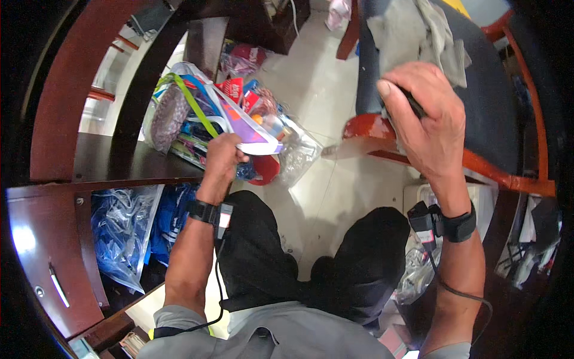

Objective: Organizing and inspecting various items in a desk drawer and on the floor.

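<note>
My left hand (223,155) grips the white-trimmed edge of a clear and purple plastic bag (244,121). The bag leans open over the floor, with a lime-green strap (195,105) across it. Packed goods lie in and around it, among them a red packet (231,89) and a brown patterned bundle (168,116). On the other side, my right hand (426,112) is raised over the front of a chair (482,121), its fingers curled. A dark patch shows between thumb and fingers; whether it is a held object is unclear. Grey cloth (417,40) lies on the seat just beyond.
At left stands a dark wooden cabinet (54,260) with a shelf (134,157); blue items in clear plastic (119,233) fill its lower compartment. Tiled floor (314,188) shows between my knees and the bags. More clear plastic (417,269) lies by my right leg.
</note>
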`<state>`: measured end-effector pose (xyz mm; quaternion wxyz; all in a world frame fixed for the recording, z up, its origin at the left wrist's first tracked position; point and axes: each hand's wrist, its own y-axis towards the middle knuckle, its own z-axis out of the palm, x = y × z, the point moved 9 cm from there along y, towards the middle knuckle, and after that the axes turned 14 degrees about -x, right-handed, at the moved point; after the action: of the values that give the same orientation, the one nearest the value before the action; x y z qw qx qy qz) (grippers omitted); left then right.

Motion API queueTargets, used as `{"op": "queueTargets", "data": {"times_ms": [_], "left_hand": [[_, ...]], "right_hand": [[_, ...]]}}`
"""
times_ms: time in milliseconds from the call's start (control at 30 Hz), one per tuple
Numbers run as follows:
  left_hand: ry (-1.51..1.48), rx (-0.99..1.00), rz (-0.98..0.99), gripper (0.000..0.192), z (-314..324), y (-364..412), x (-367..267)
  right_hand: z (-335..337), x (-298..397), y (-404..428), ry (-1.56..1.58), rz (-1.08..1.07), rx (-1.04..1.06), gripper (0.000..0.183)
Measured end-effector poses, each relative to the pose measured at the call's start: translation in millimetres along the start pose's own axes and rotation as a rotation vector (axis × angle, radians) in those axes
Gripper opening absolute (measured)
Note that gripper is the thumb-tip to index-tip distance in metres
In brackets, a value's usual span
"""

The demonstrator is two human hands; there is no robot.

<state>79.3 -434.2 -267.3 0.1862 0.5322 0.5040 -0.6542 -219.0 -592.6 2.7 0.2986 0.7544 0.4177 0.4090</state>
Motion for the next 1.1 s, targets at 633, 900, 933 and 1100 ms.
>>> {"op": "queueTargets", "data": {"times_ms": [633,900,933,1100], "left_hand": [[0.013,-0.049,0.040,0.011,-29.5,-2.1,-20.9],[0.165,-0.036,0.152,0.014,-18.5,-3.8,-15.8],[0.277,0.019,0.229,0.016,-12.5,-7.4,-15.1],[0.330,0.004,0.119,0.023,6.2,-15.1,6.2]], "right_hand": [[-2.0,-9.5,-6.9,0.035,-0.034,-0.065,0.009],[-3.2,-5.4,-2.9,0.037,-0.015,-0.055,0.008],[-3.5,-3.2,-2.0,0.044,-0.022,-0.059,0.008],[-6.1,-1.8,-1.6,0.083,-0.036,-0.150,0.010]]}}
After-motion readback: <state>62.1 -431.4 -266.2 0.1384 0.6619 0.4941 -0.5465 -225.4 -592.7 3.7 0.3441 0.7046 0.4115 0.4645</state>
